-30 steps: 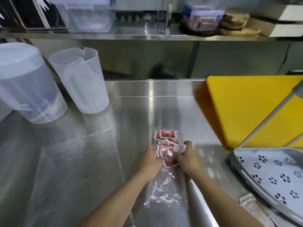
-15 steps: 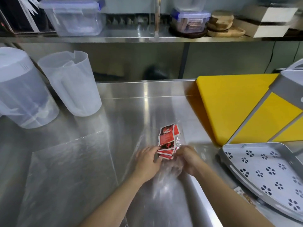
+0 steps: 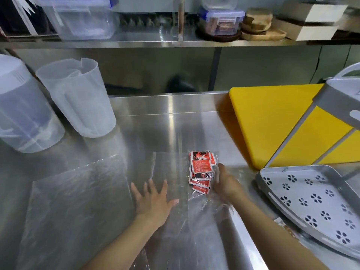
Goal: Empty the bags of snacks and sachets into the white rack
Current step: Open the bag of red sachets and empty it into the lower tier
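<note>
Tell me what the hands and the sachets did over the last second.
The left hand let go of the sachets and moved left; it now lies flat, fingers spread, on the clear bag. The right hand opened and sits at the pile's right edge. The sachets went from bunched between both hands to a loose pile. The white rack, yellow board and two jugs stayed put.
</note>
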A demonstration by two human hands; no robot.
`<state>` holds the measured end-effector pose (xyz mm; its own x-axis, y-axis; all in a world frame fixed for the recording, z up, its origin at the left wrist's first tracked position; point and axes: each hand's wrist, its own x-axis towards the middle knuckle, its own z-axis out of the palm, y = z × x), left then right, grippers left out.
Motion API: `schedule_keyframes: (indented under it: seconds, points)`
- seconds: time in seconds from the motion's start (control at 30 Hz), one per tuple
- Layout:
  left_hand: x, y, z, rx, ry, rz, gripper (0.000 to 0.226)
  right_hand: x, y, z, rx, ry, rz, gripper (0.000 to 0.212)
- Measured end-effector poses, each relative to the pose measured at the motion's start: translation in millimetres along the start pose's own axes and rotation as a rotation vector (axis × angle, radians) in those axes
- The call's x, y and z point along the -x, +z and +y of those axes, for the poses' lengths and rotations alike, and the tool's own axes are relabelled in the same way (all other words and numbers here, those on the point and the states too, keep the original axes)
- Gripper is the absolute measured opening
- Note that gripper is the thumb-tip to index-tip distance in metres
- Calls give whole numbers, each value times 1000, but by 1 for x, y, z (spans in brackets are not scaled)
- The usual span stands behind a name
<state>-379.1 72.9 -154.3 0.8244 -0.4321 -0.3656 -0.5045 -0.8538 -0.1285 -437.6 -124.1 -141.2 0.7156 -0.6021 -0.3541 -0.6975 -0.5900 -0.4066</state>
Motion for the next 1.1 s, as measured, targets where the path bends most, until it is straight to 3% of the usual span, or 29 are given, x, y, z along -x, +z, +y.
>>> schedule_keyframes:
  seconds: [0.1, 0.17, 0.27, 0.4, 0.57, 0.67, 0.8, 0.9, 1.0, 1.1]
  points:
    - [4, -13, -5, -89, -65, -86, 70, 2, -1, -5, 246, -119, 120, 57]
    - [5, -22, -1, -147, -21, 32, 59, 4, -1, -12, 233, -277, 211, 54]
    - [-1, -18, 13, 31, 160, 299, 48, 9, 8, -25, 118, -366, 119, 53]
    - [-15, 19, 20, 228, 283, 338, 59, 18, 38, -34, 165, -329, 5, 70]
    - [-19, 40, -1, 318, 317, 300, 49, 34, 59, -40, 245, -200, -99, 90]
    - [-19, 38, -11, 259, 344, 225, 64, 39, 65, -43, 317, -173, -66, 83]
    - [-19, 35, -21, 170, 339, 214, 62, 30, 63, -36, 286, -243, 108, 46]
    - [-17, 32, -28, 198, 327, 175, 60, 29, 42, -23, -91, -313, 165, 27]
    - [-17, 34, -41, 224, 318, 144, 56, 21, 23, -3, -725, -111, 56, 12]
    - [-22, 44, -57, 227, 314, 233, 56, 18, 11, 22, -1051, 68, -40, 10]
